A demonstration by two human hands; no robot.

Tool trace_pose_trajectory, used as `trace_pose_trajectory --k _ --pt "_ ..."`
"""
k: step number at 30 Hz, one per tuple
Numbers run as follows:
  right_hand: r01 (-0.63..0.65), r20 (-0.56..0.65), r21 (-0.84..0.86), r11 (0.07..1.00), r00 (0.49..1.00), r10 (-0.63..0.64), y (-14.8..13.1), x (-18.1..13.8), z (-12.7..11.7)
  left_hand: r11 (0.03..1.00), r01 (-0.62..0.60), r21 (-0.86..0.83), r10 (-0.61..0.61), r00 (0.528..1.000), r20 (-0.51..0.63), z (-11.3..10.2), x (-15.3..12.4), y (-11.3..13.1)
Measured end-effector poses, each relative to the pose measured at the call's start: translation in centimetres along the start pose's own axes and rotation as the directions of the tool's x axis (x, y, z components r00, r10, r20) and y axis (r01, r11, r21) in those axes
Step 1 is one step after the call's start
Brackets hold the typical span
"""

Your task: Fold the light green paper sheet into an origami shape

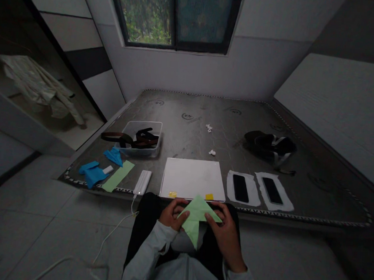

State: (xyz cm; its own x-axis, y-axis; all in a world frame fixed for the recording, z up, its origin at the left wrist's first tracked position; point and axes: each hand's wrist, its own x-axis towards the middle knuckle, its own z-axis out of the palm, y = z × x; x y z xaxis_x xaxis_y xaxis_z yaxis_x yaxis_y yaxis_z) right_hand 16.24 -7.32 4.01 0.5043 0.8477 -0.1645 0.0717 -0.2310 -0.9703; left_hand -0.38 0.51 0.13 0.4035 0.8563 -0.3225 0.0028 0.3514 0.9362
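Note:
A sheet of light green paper (197, 212), folded to a triangle with a point hanging down on its left half, is held up above my lap. My left hand (172, 215) pinches its left corner between thumb and fingers. Its right corner is gripped by my right hand (224, 224), the thumb lying on top. Just beyond the paper, a flat white board (192, 178) lies at the mattress edge, with yellow pieces (209, 196) along its near side. Some of my fingers are hidden behind the paper.
A white power bank (142, 182) with a cable lies left of the board. Farther left are a green paper strip (119, 176), blue folded paper (93, 174) and a clear bin (158, 140) holding belts. Two phones (240, 188) rest on tissues at right. A dark bag (269, 146) lies behind them.

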Motion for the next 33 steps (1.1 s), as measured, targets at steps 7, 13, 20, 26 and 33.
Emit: trace_pose_trajectory --k 7,13,20,26,33 --pt "-0.147 0.19 0.1 0.984 0.974 0.126 0.0 0.0 0.0 0.995 -0.088 0.053 0.08 0.988 0.132 -0.3 -0.5 0.9" --pt "-0.13 0.108 0.125 0.984 0.987 0.117 0.2 0.2 -0.1 0.953 -0.292 0.076 0.254 0.912 0.322 -1.4 -1.1 1.1" --pt "-0.095 0.093 0.092 0.991 0.992 0.087 0.4 0.5 -0.4 0.828 -0.405 0.388 0.32 0.909 0.266 -1.4 -0.3 0.7" --pt "-0.093 0.192 0.112 0.989 0.979 0.071 0.5 0.0 -0.2 0.973 -0.103 0.206 0.128 0.985 -0.114 0.0 -0.1 0.0" --pt "-0.088 0.318 0.059 0.994 0.946 0.065 0.0 -0.4 0.2 0.934 -0.168 0.315 0.19 0.981 -0.043 0.3 -0.4 0.0"
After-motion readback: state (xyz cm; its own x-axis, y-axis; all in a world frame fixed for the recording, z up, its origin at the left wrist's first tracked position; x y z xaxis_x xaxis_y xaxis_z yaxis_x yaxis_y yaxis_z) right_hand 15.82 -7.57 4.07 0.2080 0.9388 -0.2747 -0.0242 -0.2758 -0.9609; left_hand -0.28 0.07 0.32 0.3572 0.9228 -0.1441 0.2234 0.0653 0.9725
